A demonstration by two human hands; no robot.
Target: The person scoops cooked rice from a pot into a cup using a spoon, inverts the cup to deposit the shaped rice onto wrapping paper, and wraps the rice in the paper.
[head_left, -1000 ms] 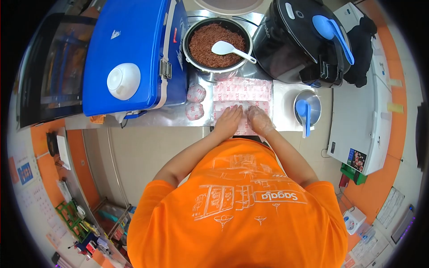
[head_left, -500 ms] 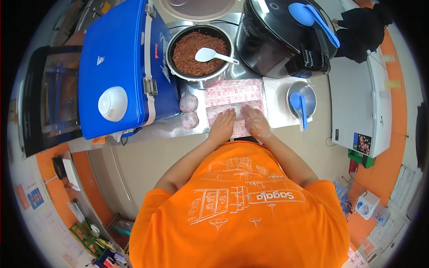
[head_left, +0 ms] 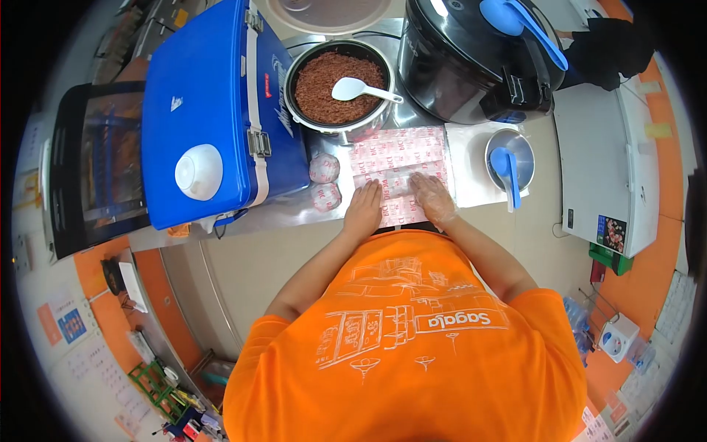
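A sheet of red-printed wrapping paper (head_left: 401,215) lies before me, with a rolled fold (head_left: 396,184) across its middle. My left hand (head_left: 364,208) rests on the left part of the fold, fingers stretched out flat. My right hand (head_left: 433,199), in a clear plastic glove, lies at the fold's right end with its fingers extended. Whatever is inside the fold is hidden. More printed paper (head_left: 398,146) spreads behind it. Left of my left hand sit two round wrapped bundles (head_left: 324,168) in the same paper.
Behind the paper stands a pot of reddish-brown rice (head_left: 335,77) with a white rice paddle (head_left: 350,89). A blue cooler box (head_left: 199,110) is left; a black cooker (head_left: 464,74) is back right. A metal bowl (head_left: 524,158) holds a blue scoop (head_left: 504,163). A dark sleeve (head_left: 604,55) shows far right.
My hands have moved slightly apart along the paper fold, baring more of its middle. The whole view has shifted a little, so everything appears farther right.
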